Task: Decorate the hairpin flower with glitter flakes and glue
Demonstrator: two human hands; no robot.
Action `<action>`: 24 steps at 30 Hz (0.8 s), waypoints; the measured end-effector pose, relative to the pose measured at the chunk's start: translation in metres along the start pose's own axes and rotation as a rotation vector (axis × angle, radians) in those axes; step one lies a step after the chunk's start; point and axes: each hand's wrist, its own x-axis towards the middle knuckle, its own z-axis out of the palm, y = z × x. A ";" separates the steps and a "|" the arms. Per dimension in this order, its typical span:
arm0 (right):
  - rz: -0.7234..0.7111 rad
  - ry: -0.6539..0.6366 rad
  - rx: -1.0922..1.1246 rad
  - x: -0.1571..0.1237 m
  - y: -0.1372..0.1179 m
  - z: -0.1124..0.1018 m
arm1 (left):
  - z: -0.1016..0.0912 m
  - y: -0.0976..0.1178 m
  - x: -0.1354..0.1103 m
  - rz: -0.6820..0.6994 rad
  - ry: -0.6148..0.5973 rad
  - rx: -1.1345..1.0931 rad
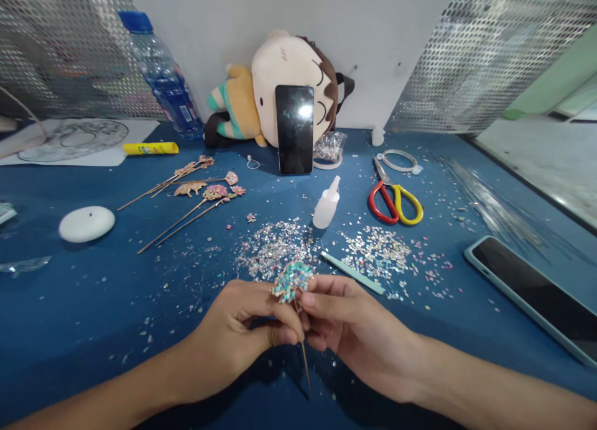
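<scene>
Between both hands, low in the middle of the head view, is a hairpin [293, 281] with a turquoise, sparkly, gold-edged head and a thin metal stem pointing down. My left hand [247, 321] is closed on it, thumb and fingers pinching near the top of the stem. My right hand [347, 318] is closed too, its thumb and fingertips at the right edge of the ornament's head. Just beyond the hands lie loose shiny flakes [275, 247] and mint-green tweezers [352, 273]. A small white glue bottle [326, 205] stands upright behind them.
Red-and-yellow scissors [386, 197] and a pale-cased phone [536, 296] lie right. Finished-looking hairpins [205, 197], a white oval object [87, 224], a yellow tube [150, 148] and a bottle [165, 82] are left. A black phone [295, 132] leans on a plush doll [275, 63].
</scene>
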 end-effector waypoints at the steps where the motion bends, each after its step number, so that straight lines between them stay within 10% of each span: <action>1: -0.002 -0.004 -0.003 0.000 0.000 0.000 | 0.000 0.000 0.000 -0.009 0.001 -0.003; 24: -0.236 0.049 -0.049 0.002 -0.017 -0.016 | -0.004 -0.001 0.004 -0.275 -0.021 -0.577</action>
